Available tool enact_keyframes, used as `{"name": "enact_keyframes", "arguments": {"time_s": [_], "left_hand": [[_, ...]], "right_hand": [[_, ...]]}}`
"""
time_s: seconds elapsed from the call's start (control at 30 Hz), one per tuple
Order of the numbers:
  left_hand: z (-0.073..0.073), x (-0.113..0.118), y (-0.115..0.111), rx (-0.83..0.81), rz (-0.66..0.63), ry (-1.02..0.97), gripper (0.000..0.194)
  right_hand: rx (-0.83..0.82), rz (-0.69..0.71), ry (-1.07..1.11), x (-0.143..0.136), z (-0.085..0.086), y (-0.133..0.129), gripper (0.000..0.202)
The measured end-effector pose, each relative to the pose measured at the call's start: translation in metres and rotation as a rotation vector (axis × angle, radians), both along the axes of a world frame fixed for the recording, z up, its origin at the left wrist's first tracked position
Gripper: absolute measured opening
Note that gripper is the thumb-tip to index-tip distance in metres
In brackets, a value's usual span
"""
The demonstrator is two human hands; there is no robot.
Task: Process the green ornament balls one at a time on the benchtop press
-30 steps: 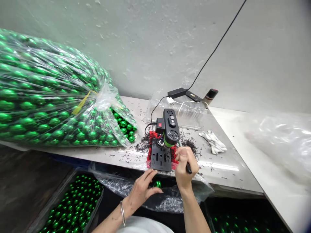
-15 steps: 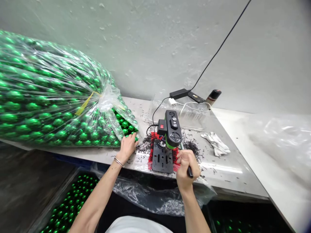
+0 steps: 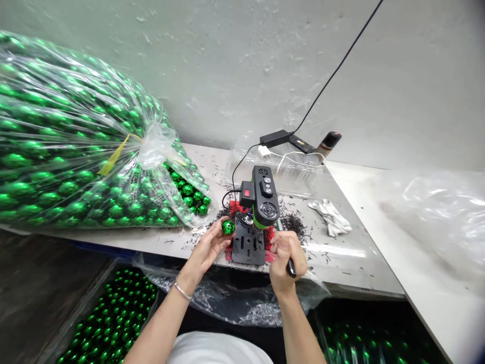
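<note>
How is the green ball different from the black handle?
The ball is bright green; the handle is black. The ball is round, but the handle is stick-shaped. Most of the ball shows in the left grip, but the right grip wraps around the handle. Both are held, one in each grip.

Pale grey table (image 3: pixel 348 270) beneath ball-filled bag (image 3: pixel 81 167), black scraps (image 3: pixel 294 224), white glove (image 3: pixel 333 218).
</note>
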State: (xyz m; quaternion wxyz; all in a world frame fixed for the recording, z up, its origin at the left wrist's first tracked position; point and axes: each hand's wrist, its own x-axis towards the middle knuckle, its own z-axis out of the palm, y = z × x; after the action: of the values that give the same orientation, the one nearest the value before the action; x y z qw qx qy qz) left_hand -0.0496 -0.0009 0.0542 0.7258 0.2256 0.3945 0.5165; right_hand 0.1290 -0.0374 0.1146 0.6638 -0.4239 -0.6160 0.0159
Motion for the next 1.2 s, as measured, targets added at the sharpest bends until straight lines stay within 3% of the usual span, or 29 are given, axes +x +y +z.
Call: {"name": "enact_keyframes", "arguments": {"time_s": [0.2,0.33,0.43,0.6,0.77,0.93,1.2], "left_hand": [[-0.009,0.013,-0.001,-0.124,0.012,-0.019,0.020],[-0.009,0.020,-0.003,-0.111,0.027,-0.005,0.022],[-0.012,0.025,-0.003,-0.050,0.013,0.163,0.028],[-0.023,0.034,-0.006,0.312,0.017,0.691,0.035],[-0.033,0.041,-0.007,0.645,-0.032,1.053,0.035],[-0.037,0.045,-0.002,0.842,-0.008,1.221,0.032],[-0.040,0.046,-0.003,0.941,0.006,1.280,0.031]], "right_hand": [[-0.002,0.006,-0.004,0.001,-0.001,-0.001,0.031],[-0.014,0.014,0.018,-0.001,0.005,-0.001,0.032],[-0.042,0.015,0.050,-0.003,0.016,-0.001,0.033],[-0.122,0.022,0.081,-0.004,0.036,0.001,0.035],[-0.117,0.028,0.069,-0.003,0.037,0.001,0.035],[-0.100,0.039,0.067,-0.003,0.030,0.000,0.034],[-0.083,0.017,0.048,-0.002,0.025,-0.002,0.033]]}}
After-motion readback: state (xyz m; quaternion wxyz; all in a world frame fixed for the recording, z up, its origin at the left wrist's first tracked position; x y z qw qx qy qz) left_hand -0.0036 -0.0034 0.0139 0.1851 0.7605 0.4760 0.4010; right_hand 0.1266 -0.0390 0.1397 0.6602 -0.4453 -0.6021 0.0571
